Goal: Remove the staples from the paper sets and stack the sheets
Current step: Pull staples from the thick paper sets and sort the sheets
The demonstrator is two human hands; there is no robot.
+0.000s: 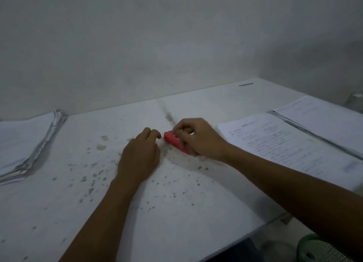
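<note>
At the left edge of the stained white bench [176, 212] lies a loose, ruffled stack of white sheets [23, 143]. Near the middle of the bench, the left hand [139, 155] rests palm down, its fingers [152, 134] curled loosely and holding nothing, their tips just beside the red plastic staple remover [173, 142]. The right hand [198, 138] grips that tool, fingers curled over its top; the view is blurred, so it may be touching the bench. Toward the right edge sit printed paper sets [294, 143], overlapping one another.
</note>
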